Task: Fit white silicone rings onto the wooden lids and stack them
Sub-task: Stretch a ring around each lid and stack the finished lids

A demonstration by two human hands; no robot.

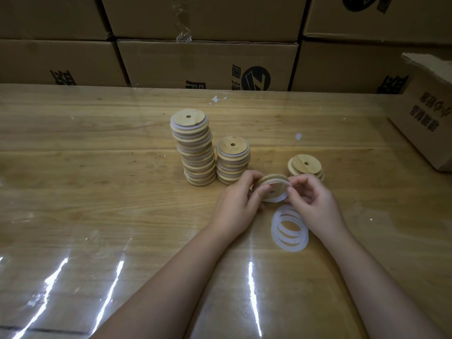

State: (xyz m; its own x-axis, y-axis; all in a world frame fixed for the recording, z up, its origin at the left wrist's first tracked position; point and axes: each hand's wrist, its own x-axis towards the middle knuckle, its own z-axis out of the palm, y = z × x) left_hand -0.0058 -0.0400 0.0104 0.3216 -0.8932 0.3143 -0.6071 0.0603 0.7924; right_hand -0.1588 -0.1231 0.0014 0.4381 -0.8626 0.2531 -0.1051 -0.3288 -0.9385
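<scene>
Both hands hold one round wooden lid [273, 182] tilted above the table, a white silicone ring [277, 198] partly around its underside. My left hand [238, 199] pinches the lid's left edge; my right hand [311, 199] pinches the ring and lid at the right edge. A small pile of loose white rings [289, 228] lies flat just below the hands. A tall stack of ringed lids [195, 148] stands behind, a shorter stack [232, 159] to its right, and a low stack of wooden lids [305, 165] is behind my right hand.
The wooden table [97, 192] is covered with glossy clear film. Cardboard boxes [208, 64] form a wall along the far edge. One open carton [425, 118] sits on the table at the far right. Small white scraps [219, 99] lie near the back.
</scene>
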